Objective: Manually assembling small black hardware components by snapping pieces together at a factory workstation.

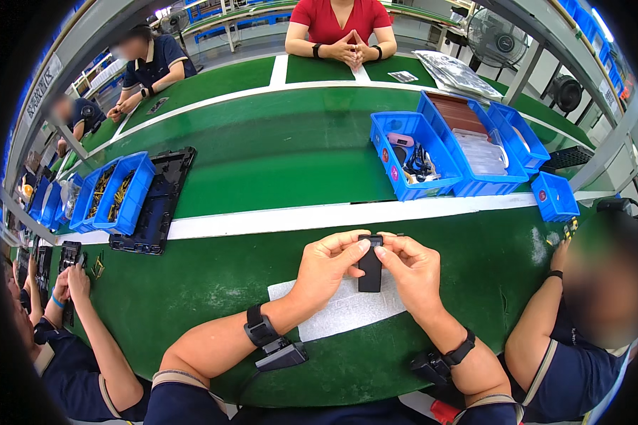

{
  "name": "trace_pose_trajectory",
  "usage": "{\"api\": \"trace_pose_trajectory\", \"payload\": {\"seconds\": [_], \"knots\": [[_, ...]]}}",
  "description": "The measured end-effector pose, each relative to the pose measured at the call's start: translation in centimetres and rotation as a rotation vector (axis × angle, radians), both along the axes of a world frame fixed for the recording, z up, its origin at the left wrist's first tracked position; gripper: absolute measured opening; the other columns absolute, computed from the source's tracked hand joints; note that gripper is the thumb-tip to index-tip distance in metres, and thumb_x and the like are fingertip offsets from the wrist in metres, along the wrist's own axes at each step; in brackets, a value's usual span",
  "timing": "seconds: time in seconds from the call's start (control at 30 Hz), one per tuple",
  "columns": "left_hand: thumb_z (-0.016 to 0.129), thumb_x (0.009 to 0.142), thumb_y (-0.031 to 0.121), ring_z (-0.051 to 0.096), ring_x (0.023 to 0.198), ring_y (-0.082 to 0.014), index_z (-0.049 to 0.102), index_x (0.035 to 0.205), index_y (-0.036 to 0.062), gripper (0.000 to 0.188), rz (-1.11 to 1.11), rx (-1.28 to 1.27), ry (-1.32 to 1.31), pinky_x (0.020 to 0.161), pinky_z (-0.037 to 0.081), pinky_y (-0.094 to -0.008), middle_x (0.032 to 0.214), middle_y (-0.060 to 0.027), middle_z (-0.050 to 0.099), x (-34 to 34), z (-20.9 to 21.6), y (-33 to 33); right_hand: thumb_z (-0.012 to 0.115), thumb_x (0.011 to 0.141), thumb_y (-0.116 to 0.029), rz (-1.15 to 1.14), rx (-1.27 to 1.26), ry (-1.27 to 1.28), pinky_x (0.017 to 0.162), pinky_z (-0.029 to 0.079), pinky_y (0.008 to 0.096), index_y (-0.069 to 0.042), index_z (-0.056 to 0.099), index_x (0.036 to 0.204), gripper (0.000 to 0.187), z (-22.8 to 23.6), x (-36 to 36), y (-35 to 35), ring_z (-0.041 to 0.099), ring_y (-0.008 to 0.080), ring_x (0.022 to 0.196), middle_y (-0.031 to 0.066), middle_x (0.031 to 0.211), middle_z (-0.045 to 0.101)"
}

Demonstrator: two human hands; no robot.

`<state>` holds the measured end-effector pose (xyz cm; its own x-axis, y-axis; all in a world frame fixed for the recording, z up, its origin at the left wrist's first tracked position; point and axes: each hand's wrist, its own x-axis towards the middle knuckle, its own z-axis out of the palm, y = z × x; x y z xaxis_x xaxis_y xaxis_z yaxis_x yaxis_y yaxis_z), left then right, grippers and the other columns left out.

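"While the black device is gripped by both hands, how is the step best done?"

"With even pressure, it would seem. The left side is pinched by the left hand and the right side by the right hand; both thumbs are laid on the upper face, and the fingers are curled about the far end. If the thumbs are set level and the load is shared, twisting should be avoided. How firmly it is pressed cannot be told."

"And where is it held?"

"Over the far edge of the white sheet, which is laid on the green table between the table's near edge and the white strip. Whether the device is rested on the sheet or raised cannot be told. It is best worked above the sheet, so that scuffs may be spared."

"What of materials and shapes?"

"A slim, oblong block with squared ends is formed by the device; smooth, dull plastic is suggested. The sheet is thin-looking and speckled, and the table's surface is marked by pale scuffs. Toward the table's left end, slender brass-coloured pieces are held in smooth-walled blue bins, by which a glossy, moulded black tray is partly covered from view."
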<state>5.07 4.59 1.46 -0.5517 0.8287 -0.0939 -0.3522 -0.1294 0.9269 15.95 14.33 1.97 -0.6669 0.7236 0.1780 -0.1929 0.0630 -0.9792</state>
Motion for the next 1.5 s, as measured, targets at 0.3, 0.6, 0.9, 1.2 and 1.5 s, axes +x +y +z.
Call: {"api": "trace_pose_trajectory", "payload": {"seconds": [0.3,0.6,0.9,1.2,1.5], "knots": [[0.059,0.084,0.016,0.056,0.069,-0.0045,0.062,0.1,0.0014,0.021,0.012,-0.018,-0.019,0.056,0.048,-0.0174,0.085,-0.0025,0.063,0.0,0.2,-0.1,0.064,0.073,0.002,-0.162,0.637,-0.118,0.053,0.047,0.0263,0.006,0.062,0.091,0.018,0.2,-0.1,-0.4,0.06,0.0171,0.061,0.0126,0.073,0.062],[0.058,0.085,0.013,0.057,0.07,-0.0057,0.062,0.099,0.0014,0.019,0.038,-0.027,0.061,0.056,0.048,-0.0176,0.086,-0.0039,0.063,0.1,0.4,-0.1,0.065,0.072,0.002,-0.223,1.006,-0.095,0.052,0.048,0.0317,0.007,0.061,0.091,0.02,0.2,-0.2,-0.1,0.058,0.0244,0.059,0.0142,0.072,0.059],[0.062,0.083,0.015,0.056,0.069,-0.0051,0.062,0.098,0.0013,0.021,-0.008,-0.066,0.06,0.052,0.048,-0.0185,0.084,-0.003,0.063,0.1,0.3,-0.2,0.07,0.065,-0.007,-0.318,1.206,-0.185,0.047,0.042,0.0306,-0.003,0.063,0.077,0.014,3.0,1.0,0.9,0.053,0.0204,0.057,0.0053,0.067,0.056],[0.062,0.082,0.014,0.058,0.072,-0.0048,0.061,0.1,0.0011,0.022,-0.069,-0.078,0.156,0.052,0.049,-0.0193,0.086,-0.0033,0.064,0.7,0.7,-0.3,0.066,0.061,-0.004,-0.216,1.392,-0.206,0.077,0.034,0.0405,-0.005,0.063,0.077,0.016,3.5,1.2,0.9,0.052,0.0205,0.079,0.0008,0.078,0.057],[0.062,0.083,0.014,0.059,0.074,-0.0055,0.062,0.1,0.0012,0.022,-0.093,-0.096,0.185,0.053,0.049,-0.0194,0.087,-0.0039,0.065,0.9,1.1,-0.4,0.063,0.062,-0.005,-0.21,1.459,-0.25,0.083,0.034,0.0442,-0.006,0.061,0.075,0.013,3.9,1.4,0.6,0.052,0.0191,0.077,0.001,0.074,0.055]]}}
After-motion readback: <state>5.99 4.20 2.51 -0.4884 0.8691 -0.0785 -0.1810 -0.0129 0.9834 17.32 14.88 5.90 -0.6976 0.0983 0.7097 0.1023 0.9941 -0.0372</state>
